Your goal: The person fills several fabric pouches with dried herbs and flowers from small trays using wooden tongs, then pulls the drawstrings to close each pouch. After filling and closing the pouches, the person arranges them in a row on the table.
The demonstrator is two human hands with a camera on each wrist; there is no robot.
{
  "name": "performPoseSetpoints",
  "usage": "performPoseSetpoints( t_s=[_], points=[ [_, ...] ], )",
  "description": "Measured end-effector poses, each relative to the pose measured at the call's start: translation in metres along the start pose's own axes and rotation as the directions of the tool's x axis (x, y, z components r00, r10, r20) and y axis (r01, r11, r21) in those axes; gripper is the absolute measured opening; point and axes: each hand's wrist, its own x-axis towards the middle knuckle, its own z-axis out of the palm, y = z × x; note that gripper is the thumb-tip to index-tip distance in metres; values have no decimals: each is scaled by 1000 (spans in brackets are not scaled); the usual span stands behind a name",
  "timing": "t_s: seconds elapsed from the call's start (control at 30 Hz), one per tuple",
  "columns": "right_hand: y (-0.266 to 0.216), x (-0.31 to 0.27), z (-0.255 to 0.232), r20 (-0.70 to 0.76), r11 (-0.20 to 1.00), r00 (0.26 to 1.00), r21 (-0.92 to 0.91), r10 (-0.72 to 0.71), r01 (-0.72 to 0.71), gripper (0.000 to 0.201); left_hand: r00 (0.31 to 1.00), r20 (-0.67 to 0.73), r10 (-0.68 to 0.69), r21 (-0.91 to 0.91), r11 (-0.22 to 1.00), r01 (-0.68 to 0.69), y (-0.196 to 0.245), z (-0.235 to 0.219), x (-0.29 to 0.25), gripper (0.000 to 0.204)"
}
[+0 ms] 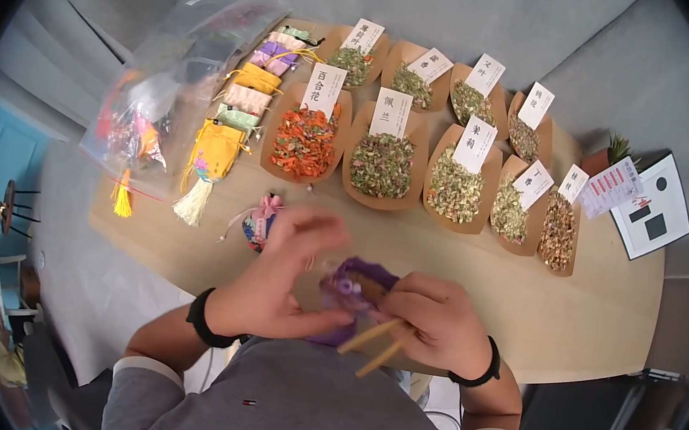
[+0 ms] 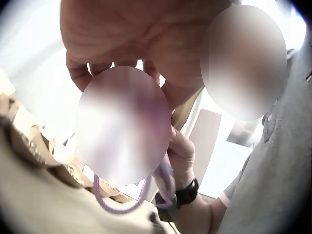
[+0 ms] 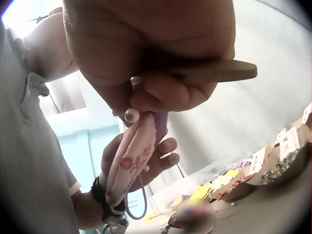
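Note:
A small purple drawstring pouch (image 1: 347, 287) is in front of the person's chest, its pale flowered side (image 3: 135, 156) showing in the right wrist view. The right hand (image 1: 438, 321) pinches the pouch near its mouth. In that same hand are wooden tongs (image 1: 377, 344), their two tips pointing toward the body. The left hand (image 1: 276, 271) is beside the pouch, thumb and fingers spread apart, the thumb overlapping its lower part in the head view. A purple cord loop (image 2: 119, 210) hangs below the pouch. A blurred patch hides much of the pouch in the left wrist view.
Several paper trays of dried herbs (image 1: 381, 164) with label cards stand across the table (image 1: 601, 326). A small dark floral pouch (image 1: 260, 223) lies beyond the left hand. Leftward are a row of coloured pouches (image 1: 248, 97) and a clear plastic bag (image 1: 140, 122). A frame (image 1: 654, 206) stands far right.

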Motion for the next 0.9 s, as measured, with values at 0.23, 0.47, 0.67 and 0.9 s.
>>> performPoseSetpoints(
  t_s=[0.23, 0.47, 0.67, 0.9],
  points=[
    [10, 10, 26, -3, 996, 999, -71, -54, 54, 27, 972, 37, -232, -62, 970, 234, -20, 55, -17, 116],
    [25, 34, -21, -89, 918, 915, -16, 394, -397, 44, 878, 62, -474, -115, 871, 478, -25, 47, -14, 90],
    [63, 56, -50, 15, 865, 961, -441, 275, -241, 39, 878, 7, -479, -123, 871, 476, -40, 49, -13, 83],
    [84, 83, -51, 52, 745, 927, -613, 372, -265, 19, 891, 72, -449, -24, 892, 451, -49, 50, -14, 86]
  ],
)
